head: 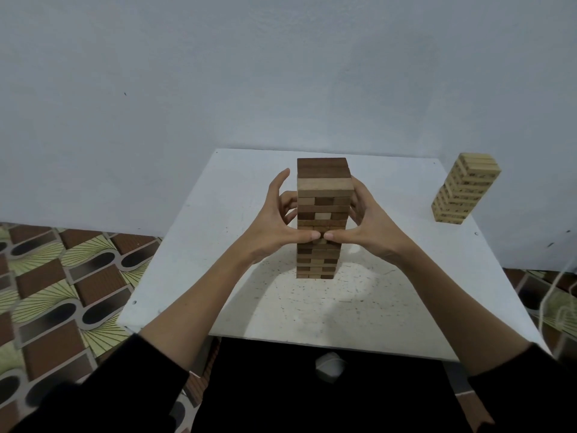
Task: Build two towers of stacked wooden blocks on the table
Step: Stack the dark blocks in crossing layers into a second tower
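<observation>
A tall tower of brown wooden blocks [323,182] stands upright in the middle of the white table [224,189]. My left hand [278,220] lies against its left side and my right hand [367,223] against its right side, fingers reaching round the back. Both thumbs meet tip to tip on the front face at about mid height. A second tower of pale blocks [462,189] stands at the table's far right corner, apart from both hands.
A plain grey wall rises right behind the table. Patterned brown and green flooring [62,285] lies to the left. A thin white cord [549,295] hangs by the table's right edge. A small white object [329,365] sits on my dark lap below the near edge.
</observation>
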`<state>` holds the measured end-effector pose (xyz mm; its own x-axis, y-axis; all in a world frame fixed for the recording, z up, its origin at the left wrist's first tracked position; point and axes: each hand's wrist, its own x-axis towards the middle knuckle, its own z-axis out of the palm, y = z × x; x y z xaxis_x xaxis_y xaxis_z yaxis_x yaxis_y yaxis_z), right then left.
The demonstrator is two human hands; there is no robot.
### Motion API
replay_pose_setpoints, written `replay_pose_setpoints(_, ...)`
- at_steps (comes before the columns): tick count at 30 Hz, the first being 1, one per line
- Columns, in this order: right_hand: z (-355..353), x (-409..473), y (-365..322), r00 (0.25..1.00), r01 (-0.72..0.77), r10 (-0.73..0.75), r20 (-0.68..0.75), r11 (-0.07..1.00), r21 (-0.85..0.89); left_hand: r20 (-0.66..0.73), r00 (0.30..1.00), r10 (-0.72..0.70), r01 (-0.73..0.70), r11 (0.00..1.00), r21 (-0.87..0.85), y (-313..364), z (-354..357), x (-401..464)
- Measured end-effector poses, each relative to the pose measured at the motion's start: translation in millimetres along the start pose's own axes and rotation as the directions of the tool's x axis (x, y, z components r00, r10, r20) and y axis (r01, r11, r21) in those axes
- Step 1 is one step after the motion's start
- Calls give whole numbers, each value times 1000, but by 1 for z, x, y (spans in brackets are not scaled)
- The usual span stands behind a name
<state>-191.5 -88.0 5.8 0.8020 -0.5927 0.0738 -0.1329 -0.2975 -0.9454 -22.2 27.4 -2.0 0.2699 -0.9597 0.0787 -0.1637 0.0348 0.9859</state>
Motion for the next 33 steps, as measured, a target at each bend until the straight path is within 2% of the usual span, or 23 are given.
replay_pose_setpoints(20,2,-2,6,999,-23,22,38,999,35,15,1000,-21,21,1000,-3,-6,1,-1)
replay_pose_setpoints(33,4,-1,1,1000,-7,4,31,996,94,-1,1000,20,-20,999,-45,-8,4,0)
